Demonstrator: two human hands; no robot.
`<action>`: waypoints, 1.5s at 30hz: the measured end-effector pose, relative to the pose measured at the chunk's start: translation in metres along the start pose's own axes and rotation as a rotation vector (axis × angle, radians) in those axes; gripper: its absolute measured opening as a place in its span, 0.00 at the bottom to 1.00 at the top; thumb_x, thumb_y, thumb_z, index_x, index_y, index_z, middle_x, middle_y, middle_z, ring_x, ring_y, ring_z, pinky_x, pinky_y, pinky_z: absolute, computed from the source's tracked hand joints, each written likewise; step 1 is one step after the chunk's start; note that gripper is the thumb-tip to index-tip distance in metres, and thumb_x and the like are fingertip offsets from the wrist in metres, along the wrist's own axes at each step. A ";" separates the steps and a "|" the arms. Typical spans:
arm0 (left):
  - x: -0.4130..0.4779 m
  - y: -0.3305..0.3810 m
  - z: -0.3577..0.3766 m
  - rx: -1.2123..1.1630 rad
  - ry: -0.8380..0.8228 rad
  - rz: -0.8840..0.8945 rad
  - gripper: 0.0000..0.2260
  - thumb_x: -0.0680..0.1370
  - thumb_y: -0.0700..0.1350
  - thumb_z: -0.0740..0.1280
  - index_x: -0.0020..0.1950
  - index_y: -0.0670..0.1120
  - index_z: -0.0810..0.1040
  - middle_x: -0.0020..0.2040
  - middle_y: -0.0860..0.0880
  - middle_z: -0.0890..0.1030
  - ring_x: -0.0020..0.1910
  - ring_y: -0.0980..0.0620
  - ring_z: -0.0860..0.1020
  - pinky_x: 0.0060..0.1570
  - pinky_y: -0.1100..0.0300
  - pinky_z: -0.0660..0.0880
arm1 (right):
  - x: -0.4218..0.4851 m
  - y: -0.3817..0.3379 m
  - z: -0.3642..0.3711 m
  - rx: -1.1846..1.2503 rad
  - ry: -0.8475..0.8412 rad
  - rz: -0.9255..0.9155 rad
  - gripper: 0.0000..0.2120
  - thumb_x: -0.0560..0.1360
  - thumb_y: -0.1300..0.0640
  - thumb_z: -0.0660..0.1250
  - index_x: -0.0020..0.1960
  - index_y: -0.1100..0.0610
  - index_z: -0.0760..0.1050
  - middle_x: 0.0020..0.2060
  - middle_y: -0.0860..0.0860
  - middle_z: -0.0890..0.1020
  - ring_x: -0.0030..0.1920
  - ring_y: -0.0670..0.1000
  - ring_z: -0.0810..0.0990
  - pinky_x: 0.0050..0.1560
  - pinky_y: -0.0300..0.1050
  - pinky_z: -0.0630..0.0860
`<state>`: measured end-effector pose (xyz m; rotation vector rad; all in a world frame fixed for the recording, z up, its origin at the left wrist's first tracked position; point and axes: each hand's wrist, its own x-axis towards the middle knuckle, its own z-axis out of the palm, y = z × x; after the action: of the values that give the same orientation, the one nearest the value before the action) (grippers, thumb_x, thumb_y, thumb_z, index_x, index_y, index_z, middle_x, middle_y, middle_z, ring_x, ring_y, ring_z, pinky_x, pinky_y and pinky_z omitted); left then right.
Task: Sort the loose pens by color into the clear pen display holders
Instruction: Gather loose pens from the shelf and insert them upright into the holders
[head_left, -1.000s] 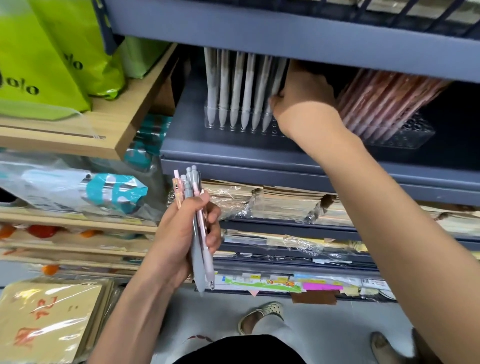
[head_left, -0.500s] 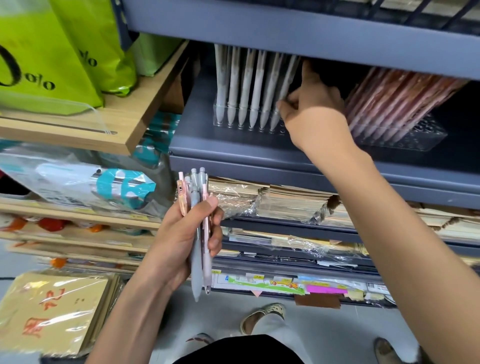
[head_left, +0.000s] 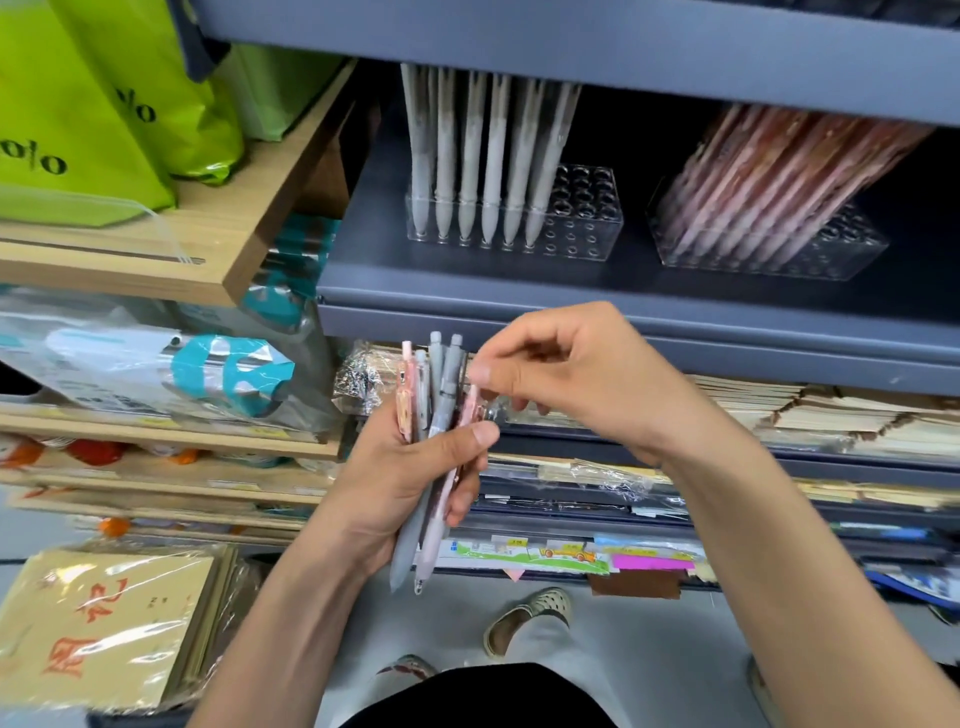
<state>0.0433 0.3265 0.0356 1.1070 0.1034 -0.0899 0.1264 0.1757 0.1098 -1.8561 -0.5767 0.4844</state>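
Note:
My left hand (head_left: 395, 483) grips a bundle of loose pens (head_left: 439, 395), grey and pink, held upright in front of the shelves. My right hand (head_left: 582, 379) is at the bundle's top right, with thumb and curled fingers closing on the top of a pink pen (head_left: 470, 410). On the grey shelf above stands a clear holder (head_left: 582, 223) with a row of grey pens (head_left: 493, 156) in its left part and free holes on the right. A second clear holder (head_left: 841, 249) to the right carries many leaning pink pens (head_left: 779, 171).
The upper shelf's front edge (head_left: 571, 47) hangs low over the pen tops. Green bags (head_left: 104, 104) sit on a wooden shelf at the left. Wrapped paper stacks (head_left: 805, 410) fill the lower shelves. Wrapped booklets (head_left: 104, 623) lie at bottom left, and feet are on the floor.
My right hand has left the grey-pen holder on the shelf and come down to the bundle in my left hand. The view has tilted slightly.

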 end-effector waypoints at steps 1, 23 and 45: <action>0.001 -0.001 0.001 0.005 -0.003 -0.003 0.06 0.70 0.38 0.73 0.37 0.43 0.76 0.28 0.44 0.75 0.18 0.50 0.69 0.20 0.63 0.68 | -0.001 0.002 0.000 0.004 -0.016 0.000 0.04 0.71 0.59 0.75 0.42 0.60 0.83 0.36 0.63 0.82 0.33 0.49 0.74 0.35 0.40 0.71; 0.032 -0.033 0.084 0.041 0.033 -0.072 0.16 0.74 0.46 0.68 0.52 0.34 0.71 0.31 0.46 0.80 0.19 0.52 0.67 0.20 0.63 0.67 | -0.060 0.047 -0.076 0.439 0.696 0.059 0.03 0.74 0.64 0.69 0.43 0.63 0.77 0.29 0.56 0.81 0.29 0.53 0.79 0.29 0.41 0.76; 0.059 -0.093 0.223 0.036 0.306 0.052 0.21 0.78 0.48 0.68 0.57 0.30 0.72 0.31 0.48 0.81 0.20 0.52 0.69 0.20 0.62 0.70 | -0.080 0.075 -0.262 0.517 0.892 -0.279 0.06 0.73 0.69 0.69 0.50 0.64 0.75 0.36 0.51 0.84 0.39 0.52 0.84 0.44 0.44 0.80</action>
<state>0.0986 0.0845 0.0448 1.1528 0.3473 0.1257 0.2258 -0.0894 0.1313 -1.2793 -0.0714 -0.3626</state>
